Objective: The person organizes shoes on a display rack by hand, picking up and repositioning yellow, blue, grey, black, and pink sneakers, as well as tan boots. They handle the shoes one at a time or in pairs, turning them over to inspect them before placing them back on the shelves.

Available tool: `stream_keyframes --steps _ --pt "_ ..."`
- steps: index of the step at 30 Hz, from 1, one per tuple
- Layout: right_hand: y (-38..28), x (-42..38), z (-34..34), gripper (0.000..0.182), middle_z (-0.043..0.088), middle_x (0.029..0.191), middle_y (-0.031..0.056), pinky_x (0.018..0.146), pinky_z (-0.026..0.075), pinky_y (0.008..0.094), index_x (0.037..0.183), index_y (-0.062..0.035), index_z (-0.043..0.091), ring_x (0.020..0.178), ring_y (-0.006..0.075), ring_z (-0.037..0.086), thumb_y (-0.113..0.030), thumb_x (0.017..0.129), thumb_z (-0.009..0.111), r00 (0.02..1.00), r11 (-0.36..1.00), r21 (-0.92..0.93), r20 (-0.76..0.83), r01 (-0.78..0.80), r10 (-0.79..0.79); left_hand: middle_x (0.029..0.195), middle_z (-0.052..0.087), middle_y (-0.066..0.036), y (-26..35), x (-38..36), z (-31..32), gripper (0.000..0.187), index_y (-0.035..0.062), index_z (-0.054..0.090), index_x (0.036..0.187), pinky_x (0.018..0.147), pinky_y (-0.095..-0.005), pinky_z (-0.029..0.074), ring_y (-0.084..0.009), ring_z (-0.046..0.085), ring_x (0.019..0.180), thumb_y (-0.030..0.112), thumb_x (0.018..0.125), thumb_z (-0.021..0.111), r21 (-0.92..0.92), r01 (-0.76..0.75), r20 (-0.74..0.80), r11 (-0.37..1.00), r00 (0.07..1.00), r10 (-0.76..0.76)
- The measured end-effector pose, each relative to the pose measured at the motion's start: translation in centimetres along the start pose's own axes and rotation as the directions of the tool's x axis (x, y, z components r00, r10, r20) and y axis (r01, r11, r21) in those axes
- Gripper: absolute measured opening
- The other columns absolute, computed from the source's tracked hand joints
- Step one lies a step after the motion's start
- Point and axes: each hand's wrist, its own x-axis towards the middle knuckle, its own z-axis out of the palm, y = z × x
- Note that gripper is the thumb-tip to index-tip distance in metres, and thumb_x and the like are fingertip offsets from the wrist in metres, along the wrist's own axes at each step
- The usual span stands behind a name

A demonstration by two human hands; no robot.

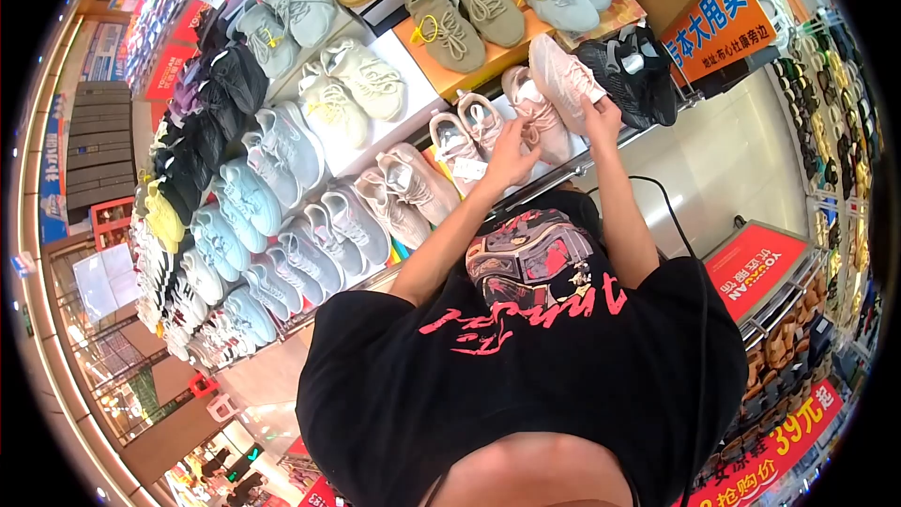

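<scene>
A pale pink sneaker (556, 70) is raised above the shoe display, tilted, with my right hand (601, 122) gripping it at its lower right side. My left hand (513, 161) reaches over the front row, its thumb and fingers apart. Close by its fingertips stands another pink sneaker (540, 113) with laces. Just left of that hand sits a pair of pink shoes (466, 131), with a small white tag (469, 170) in front of them. Black sneakers (631, 80) stand to the right, partly behind the raised shoe.
Rows of grey, blue and cream sneakers (352, 84) fill the sloping rack on the left. Olive shoes (462, 19) stand on an orange box behind. A metal rail (572, 169) runs along the rack's front edge. A black cable (680, 216) hangs at my right.
</scene>
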Motion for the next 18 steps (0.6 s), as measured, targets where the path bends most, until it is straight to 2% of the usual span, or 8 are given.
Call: stream_keyframes --steps 2,7,9,11,12,13,15,18 --pt "-0.5 0.0 0.3 0.027 0.074 0.098 0.0072 0.077 0.049 0.0265 0.112 0.0066 0.068 0.087 0.0102 0.065 -0.014 0.094 0.068 0.997 1.000 -0.008 -0.075 0.018 -0.018 0.114 0.062 -0.015 -0.2 -0.2 -0.7 0.053 0.0022 0.055 0.130 0.087 -0.0364 0.054 -0.0250 0.066 0.101 0.017 0.084 0.075 -0.028 0.009 -0.001 1.000 1.000 -0.009" --pt "-5.1 -2.7 -2.4 0.022 0.073 0.092 0.0063 0.071 0.047 0.0249 0.103 0.0079 0.071 0.078 0.0098 0.062 -0.009 0.091 0.065 0.994 0.994 -0.105 -0.110 -0.016 0.005 0.107 0.067 -0.014 -1.0 -1.3 -2.4 0.046 0.0007 0.059 0.124 0.084 -0.0336 0.054 -0.0232 0.068 0.095 0.016 0.084 0.075 -0.158 0.121 -0.064 0.980 0.989 -0.133" --pt "-6.8 -4.1 -3.4 0.019 0.070 0.087 0.0023 0.068 0.045 0.0234 0.097 0.0067 0.072 0.073 0.0069 0.059 -0.006 0.089 0.061 0.992 0.994 0.069 -0.103 0.081 -0.074 0.108 0.066 -0.015 -1.1 -1.2 -2.7 0.044 0.0002 0.060 0.123 0.084 -0.0331 0.054 -0.0229 0.068 0.095 0.014 0.084 0.075 -0.153 0.126 -0.073 0.980 0.988 -0.138" --pt "-7.3 -4.8 -5.3 0.017 0.067 0.084 -0.0008 0.066 0.042 0.0216 0.094 0.0052 0.073 0.072 0.0043 0.055 -0.005 0.088 0.061 0.990 0.995 0.001 -0.106 0.097 -0.097 0.108 0.066 -0.014 -0.8 -0.7 -2.8 0.043 0.0001 0.060 0.120 0.083 -0.0332 0.054 -0.0233 0.067 0.093 0.013 0.082 0.075 -0.169 0.088 -0.122 0.982 0.987 -0.109" --pt "-8.8 -5.5 -6.0 0.016 0.066 0.083 -0.0022 0.065 0.041 0.0209 0.093 0.0048 0.073 0.071 0.0037 0.054 -0.004 0.088 0.061 0.979 0.981 -0.027 -0.069 0.192 -0.194 0.110 0.061 -0.018 -0.9 -0.3 -2.6 0.039 -0.0011 0.060 0.116 0.082 -0.0387 0.053 -0.0301 0.065 0.092 0.014 0.082 0.072 -0.132 0.022 -0.146 0.991 0.988 -0.041" --pt "-10.2 -5.9 -6.5 0.015 0.065 0.081 -0.0037 0.064 0.040 0.0202 0.092 0.0045 0.073 0.070 0.0031 0.053 -0.004 0.087 0.061 0.957 0.957 -0.052 -0.028 0.287 -0.289 0.110 0.061 -0.018 -0.7 0.3 -2.5 0.039 -0.0011 0.060 0.116 0.082 -0.0387 0.053 -0.0301 0.065 0.092 0.014 0.082 0.072 -0.152 0.021 -0.144 0.988 0.989 -0.043" --pt "-11.5 -6.5 -7.7 0.013 0.061 0.077 -0.0048 0.063 0.038 0.0194 0.086 0.0038 0.070 0.068 0.0033 0.052 0.000 0.085 0.058 0.930 0.927 -0.099 -0.032 0.362 -0.367 0.112 0.060 -0.019 -0.3 1.4 -2.1 0.038 0.0001 0.061 0.116 0.088 -0.0426 0.051 -0.0352 0.062 0.101 0.013 0.082 0.071 -0.003 -0.098 -0.179 0.995 0.979 0.096" --pt "-11.9 -6.8 -9.8 0.011 0.058 0.075 -0.0024 0.065 0.039 0.0203 0.075 0.0040 0.061 0.070 0.0043 0.049 0.005 0.082 0.053 0.876 0.842 -0.297 -0.033 0.451 -0.481 0.128 0.055 -0.021 -0.4 3.2 -1.5 0.047 0.0028 0.059 0.124 0.096 -0.0462 0.048 -0.0418 0.057 0.113 0.013 0.080 0.071 0.039 -0.147 -0.140 0.988 0.979 0.151"
